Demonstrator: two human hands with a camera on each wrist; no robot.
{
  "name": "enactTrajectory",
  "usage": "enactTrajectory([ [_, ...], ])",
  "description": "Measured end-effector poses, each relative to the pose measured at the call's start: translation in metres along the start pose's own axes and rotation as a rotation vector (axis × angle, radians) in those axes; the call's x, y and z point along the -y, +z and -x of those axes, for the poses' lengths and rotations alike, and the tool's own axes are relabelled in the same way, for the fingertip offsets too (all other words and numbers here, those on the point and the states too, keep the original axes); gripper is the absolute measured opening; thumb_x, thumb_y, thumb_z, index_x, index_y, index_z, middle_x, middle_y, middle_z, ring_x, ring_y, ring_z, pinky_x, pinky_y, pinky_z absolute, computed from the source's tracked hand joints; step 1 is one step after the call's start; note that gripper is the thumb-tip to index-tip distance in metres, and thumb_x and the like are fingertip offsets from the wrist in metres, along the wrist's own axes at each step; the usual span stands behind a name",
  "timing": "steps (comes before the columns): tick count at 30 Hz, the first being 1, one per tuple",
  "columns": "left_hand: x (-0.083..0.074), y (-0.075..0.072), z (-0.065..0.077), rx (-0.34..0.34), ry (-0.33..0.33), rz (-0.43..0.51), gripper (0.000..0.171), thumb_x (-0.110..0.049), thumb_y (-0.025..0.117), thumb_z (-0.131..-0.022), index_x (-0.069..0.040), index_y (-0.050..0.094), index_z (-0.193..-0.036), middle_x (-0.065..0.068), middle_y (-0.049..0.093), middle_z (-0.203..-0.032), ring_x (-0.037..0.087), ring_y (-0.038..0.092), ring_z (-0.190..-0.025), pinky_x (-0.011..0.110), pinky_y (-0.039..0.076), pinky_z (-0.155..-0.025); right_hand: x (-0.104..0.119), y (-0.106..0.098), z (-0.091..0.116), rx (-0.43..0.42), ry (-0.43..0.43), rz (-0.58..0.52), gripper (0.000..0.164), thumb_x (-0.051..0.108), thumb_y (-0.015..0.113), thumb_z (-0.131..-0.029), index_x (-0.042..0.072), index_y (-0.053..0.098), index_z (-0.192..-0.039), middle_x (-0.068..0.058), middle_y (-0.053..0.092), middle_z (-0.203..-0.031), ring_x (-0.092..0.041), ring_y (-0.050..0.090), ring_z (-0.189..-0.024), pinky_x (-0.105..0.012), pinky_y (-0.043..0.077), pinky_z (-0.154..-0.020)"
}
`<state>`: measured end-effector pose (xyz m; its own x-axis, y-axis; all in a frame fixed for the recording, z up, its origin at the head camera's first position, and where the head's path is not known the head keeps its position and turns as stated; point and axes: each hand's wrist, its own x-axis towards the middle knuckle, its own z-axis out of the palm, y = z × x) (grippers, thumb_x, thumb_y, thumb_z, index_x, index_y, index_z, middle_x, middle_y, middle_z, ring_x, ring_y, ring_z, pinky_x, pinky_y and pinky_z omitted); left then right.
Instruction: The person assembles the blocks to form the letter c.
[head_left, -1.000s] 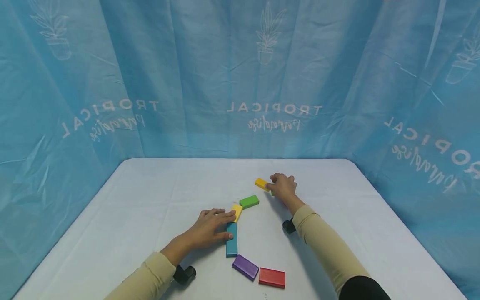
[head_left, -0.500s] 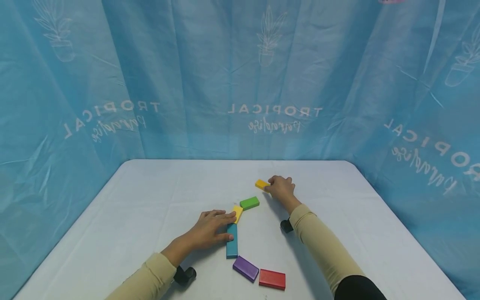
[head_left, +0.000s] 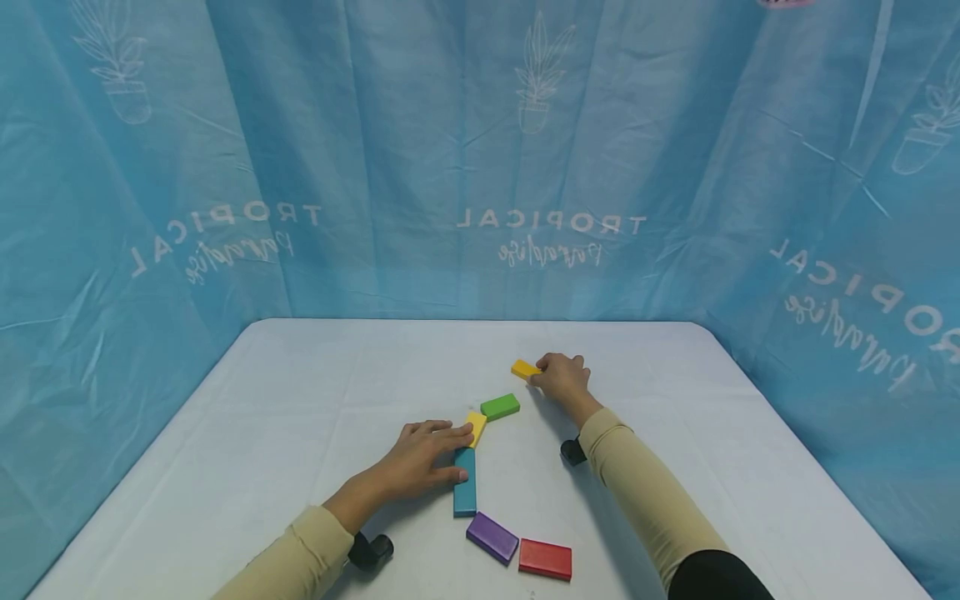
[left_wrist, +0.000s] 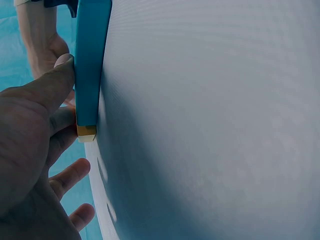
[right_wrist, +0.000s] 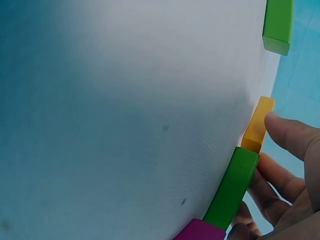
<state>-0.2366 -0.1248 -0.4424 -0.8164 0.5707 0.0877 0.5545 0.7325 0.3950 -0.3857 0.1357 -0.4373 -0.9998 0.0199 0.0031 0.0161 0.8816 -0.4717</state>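
Note:
My left hand (head_left: pixel 420 458) rests with spread fingers on a teal block (head_left: pixel 465 493), its thumb against the side. Its index finger touches a light yellow block (head_left: pixel 478 422) at the teal block's far end. Farther back, my right hand (head_left: pixel 564 379) pinches an orange-yellow block (head_left: pixel 523 369) at its right end. In the right wrist view the thumb lies on that block, while other fingers are behind a darker green block (right_wrist: pixel 231 190) that meets its end. The right hand hides this green block in the head view.
A bright green block (head_left: pixel 500 407) meets the light yellow one, a gap from the orange-yellow block. Nearer the front lie a purple block (head_left: pixel 492 538) and a red block (head_left: pixel 545 559). A magenta block (right_wrist: pixel 202 231) follows the darker green one. Blue curtains surround the white table (head_left: pixel 337 358).
My right hand has shifted slightly left over the orange-yellow block's end and now covers the green block that showed beneath it. The left hand holds its place.

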Motion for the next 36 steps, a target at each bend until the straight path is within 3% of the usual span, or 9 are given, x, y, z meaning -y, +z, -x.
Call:
enactTrajectory([
  [19,-0.0004,0.0012,-0.0001,-0.008,-0.014,0.005,0.060,-0.042,0.067,-0.088,-0.012,0.053,-0.139,0.000,0.046,-0.145,0.030,0.035,-0.134,0.057,0.025,-0.102,0.0008,-0.0012,0.0028,0.005,-0.001,0.002,0.034,0.018,0.072,-0.085,0.006,0.068,-0.116,-0.008,0.064,-0.109,-0.031,0.042,-0.104,-0.048,0.030,-0.091],
  [36,-0.0002,0.0002,0.0003,-0.005,-0.005,0.005,0.060,-0.042,0.067,-0.088,-0.012,0.054,-0.138,0.001,0.045,-0.146,0.031,0.035,-0.134,0.057,0.025,-0.102,0.0012,-0.0053,0.0018,0.010,0.002,-0.070,0.032,0.017,0.069,-0.087,0.008,0.067,-0.117,-0.006,0.062,-0.106,-0.028,0.041,-0.103,-0.044,0.032,-0.090],
])
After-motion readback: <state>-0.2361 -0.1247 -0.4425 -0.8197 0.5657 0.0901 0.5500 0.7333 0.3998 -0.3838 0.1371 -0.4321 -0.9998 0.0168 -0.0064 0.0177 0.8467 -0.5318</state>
